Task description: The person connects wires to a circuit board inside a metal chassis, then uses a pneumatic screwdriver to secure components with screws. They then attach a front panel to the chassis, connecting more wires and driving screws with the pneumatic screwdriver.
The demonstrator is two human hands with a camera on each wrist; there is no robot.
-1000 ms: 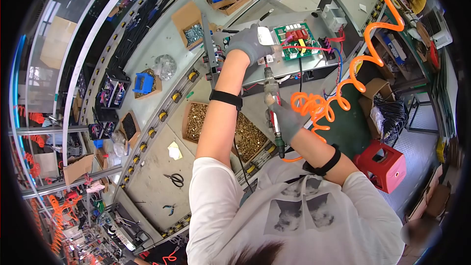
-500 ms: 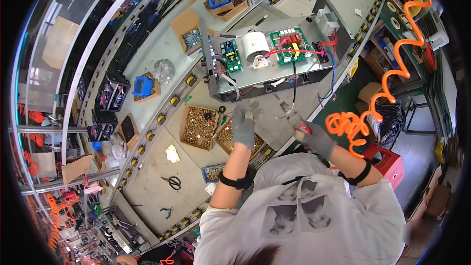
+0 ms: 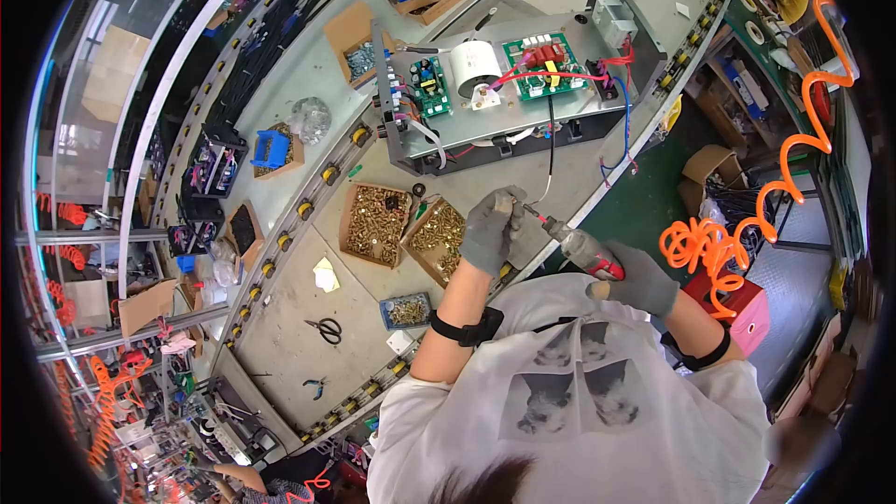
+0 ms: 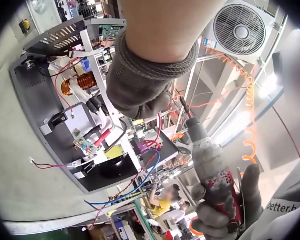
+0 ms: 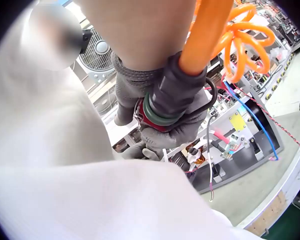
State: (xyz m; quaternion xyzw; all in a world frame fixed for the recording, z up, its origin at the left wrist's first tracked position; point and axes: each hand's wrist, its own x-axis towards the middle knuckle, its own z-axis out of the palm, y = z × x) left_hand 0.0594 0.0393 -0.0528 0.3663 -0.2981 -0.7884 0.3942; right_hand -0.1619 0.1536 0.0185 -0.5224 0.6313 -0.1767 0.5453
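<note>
In the head view, my gloved right hand (image 3: pixel 644 282) grips a power driver (image 3: pixel 583 247), its bit angled up-left. The driver is also in the left wrist view (image 4: pixel 212 167), with my right fingers curled round its red part. My gloved left hand (image 3: pixel 492 229) is beside the bit's end; its fingers look bent, but whether they hold something small is unclear. Beyond both hands stands a metal chassis (image 3: pixel 443 142) carrying a white cylinder (image 3: pixel 473 67) and two green circuit boards, one at the left (image 3: pixel 428 86) and one at the right (image 3: pixel 551 86).
Boxes of brass-coloured parts (image 3: pixel 375 224) (image 3: pixel 437 241) and a blue tray (image 3: pixel 405 311) lie left of my left hand. Scissors (image 3: pixel 327 329) rest on the table. An orange coiled hose (image 3: pixel 695 247) hangs at the right; loose wires (image 3: pixel 627 126) trail from the chassis.
Both hands have come back from the chassis towards my body. Since half a second ago, my left hand has moved right from the parts box to the driver's bit, uncovering the blue tray.
</note>
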